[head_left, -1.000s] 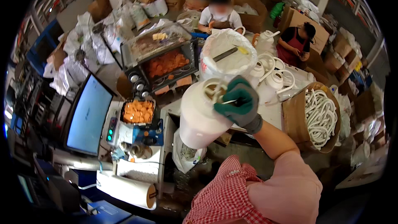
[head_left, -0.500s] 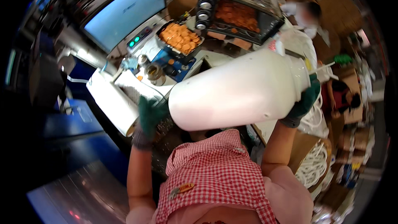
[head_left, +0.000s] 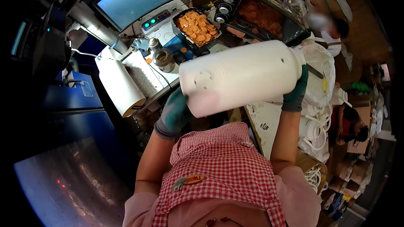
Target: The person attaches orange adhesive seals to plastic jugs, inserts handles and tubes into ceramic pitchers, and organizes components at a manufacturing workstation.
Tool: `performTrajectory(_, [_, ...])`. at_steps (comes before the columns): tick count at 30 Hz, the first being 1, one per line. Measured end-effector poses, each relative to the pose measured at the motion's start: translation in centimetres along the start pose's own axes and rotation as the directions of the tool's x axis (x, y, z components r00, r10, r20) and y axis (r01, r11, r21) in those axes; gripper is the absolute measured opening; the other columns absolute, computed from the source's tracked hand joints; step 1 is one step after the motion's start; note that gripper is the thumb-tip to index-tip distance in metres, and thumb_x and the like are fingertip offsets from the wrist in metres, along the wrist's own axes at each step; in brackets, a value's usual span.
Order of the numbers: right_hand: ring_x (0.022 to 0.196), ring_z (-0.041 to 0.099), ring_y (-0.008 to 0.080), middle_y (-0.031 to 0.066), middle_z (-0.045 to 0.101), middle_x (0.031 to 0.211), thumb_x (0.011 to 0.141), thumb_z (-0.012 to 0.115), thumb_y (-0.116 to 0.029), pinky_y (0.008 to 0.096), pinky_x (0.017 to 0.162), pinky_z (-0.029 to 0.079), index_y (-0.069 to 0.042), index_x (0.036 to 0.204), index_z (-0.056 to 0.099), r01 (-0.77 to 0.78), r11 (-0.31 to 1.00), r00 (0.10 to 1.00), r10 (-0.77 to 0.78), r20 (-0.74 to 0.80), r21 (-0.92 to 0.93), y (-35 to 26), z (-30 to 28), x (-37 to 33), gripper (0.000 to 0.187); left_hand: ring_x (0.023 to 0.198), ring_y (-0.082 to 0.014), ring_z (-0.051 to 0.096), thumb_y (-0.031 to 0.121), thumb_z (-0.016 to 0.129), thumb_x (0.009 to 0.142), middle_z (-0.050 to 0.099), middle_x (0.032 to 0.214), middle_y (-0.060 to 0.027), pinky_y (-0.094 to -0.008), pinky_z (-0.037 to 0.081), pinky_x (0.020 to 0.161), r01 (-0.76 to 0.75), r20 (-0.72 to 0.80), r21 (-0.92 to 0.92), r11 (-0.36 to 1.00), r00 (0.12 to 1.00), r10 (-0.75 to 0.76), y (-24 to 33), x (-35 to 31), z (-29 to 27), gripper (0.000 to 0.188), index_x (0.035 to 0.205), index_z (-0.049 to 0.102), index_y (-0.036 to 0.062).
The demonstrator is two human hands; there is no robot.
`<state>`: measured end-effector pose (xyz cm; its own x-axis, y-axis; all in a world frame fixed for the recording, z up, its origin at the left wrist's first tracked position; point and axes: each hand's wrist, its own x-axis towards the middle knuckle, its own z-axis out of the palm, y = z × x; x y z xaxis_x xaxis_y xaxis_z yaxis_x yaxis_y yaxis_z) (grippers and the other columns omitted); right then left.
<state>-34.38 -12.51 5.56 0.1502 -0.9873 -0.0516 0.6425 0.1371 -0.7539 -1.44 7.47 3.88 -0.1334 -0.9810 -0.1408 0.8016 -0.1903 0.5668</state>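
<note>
White container (head_left: 248, 75), large and jar-shaped, is held up on its side between our two gloved hands, neck to the right, base to the left. Our right hand (head_left: 298, 86) has its fingers curled round the neck, the tips out of sight. Our left hand (head_left: 176, 112) is at the lower edge of the base; blur and the container's bulk hide its fingers, so we cannot tell whether they are spread or pressed together.

That left end looks like our weak point: if the palm merely props the smooth wall, the container could roll and its base drop toward our checked apron (head_left: 219, 164). Swung forward, the base could knock the metal jar (head_left: 163, 60) on the white counter (head_left: 145, 73), or tip the orange discs (head_left: 195, 27) out of their black tray (head_left: 184, 37). Our view beyond the container is partly blocked, so we might notice contact too late. A careless turn of the neck could also snag the bag-lined tub (head_left: 313, 90) just beside it. Farther off, the oven (head_left: 227, 6) might mark the plastic if hot, which we cannot tell.
</note>
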Motion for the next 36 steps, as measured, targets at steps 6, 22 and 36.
performTrajectory(6, [0.125, 0.052, 0.0211, 0.0112, 0.053, 0.138, 0.098, 0.048, -0.027, 0.0344, 0.108, 0.039, -0.002, 0.143, 0.041, 0.019, 0.976, 0.999, -0.01, 0.041, -0.216, 3.1, 1.0, 1.1, 0.052, 0.106, -0.0279, 0.063, 0.013, 0.048, 0.101, 0.062, 0.12, -0.0173, -0.0383, 0.052, 0.09, -0.072, -0.351, 0.08, 0.994, 0.932, 0.096, -0.8, 0.8, 0.0, 0.034, 0.131, 0.049, -0.0043])
performTrajectory(22, [0.105, 0.063, 0.0306, 0.0138, 0.065, 0.117, 0.08, 0.065, -0.056, 0.0417, 0.089, 0.051, -0.017, 0.138, 0.047, 0.056, -0.403, 0.982, -0.145, 0.124, -0.913, 14.2, -2.5, 29.7, 0.072, 0.116, -0.0283, 0.056, 0.026, 0.052, 0.098, 0.054, 0.13, -0.0165, -0.0397, 0.047, 0.096, 0.01, -0.645, 0.056, 0.998, 0.763, 0.028, -8.8, -1.1, -3.2, 0.051, 0.138, 0.041, -0.0031])
performTrajectory(36, [0.077, 0.067, 0.0196, 0.007, 0.07, 0.089, 0.085, 0.07, -0.021, 0.0312, 0.069, 0.054, -0.013, 0.116, 0.064, 0.251, 0.058, 0.906, -0.366, 0.214, -0.966, 16.7, -3.9, 31.6, 0.032, 0.101, -0.0239, 0.061, 0.027, 0.051, 0.1, 0.06, 0.12, -0.0144, -0.0348, 0.05, 0.085, 0.234, -0.6, 0.692, 0.683, 0.713, 0.363, -10.4, 0.4, -4.3, 0.045, 0.131, 0.047, -0.0052])
